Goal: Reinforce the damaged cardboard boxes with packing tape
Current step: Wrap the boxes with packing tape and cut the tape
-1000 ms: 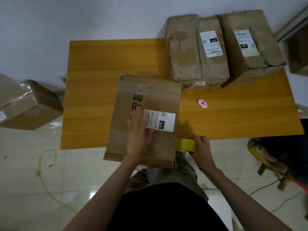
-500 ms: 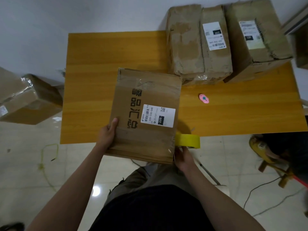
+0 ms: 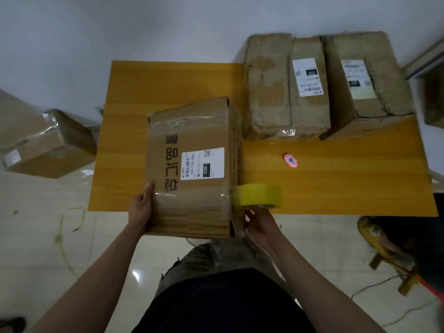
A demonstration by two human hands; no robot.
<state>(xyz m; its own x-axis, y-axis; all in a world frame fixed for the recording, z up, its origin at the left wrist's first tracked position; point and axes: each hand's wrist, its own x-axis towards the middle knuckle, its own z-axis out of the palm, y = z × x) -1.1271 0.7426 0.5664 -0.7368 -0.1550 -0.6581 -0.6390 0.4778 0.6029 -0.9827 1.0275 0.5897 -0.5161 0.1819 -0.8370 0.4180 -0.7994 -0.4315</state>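
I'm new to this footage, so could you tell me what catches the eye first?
The cardboard box at the table's near edge, gripped by the left hand and right hand. A bright yellow tape roll sits against its right side, a small pink cutter lying beyond.

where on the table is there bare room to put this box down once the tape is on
The widest bare patch of the table is the far left, between the held box and the wall. A smaller strip lies right of the pink cutter, in front of the two stacked boxes. The near middle is crowded by the tape roll and both hands.
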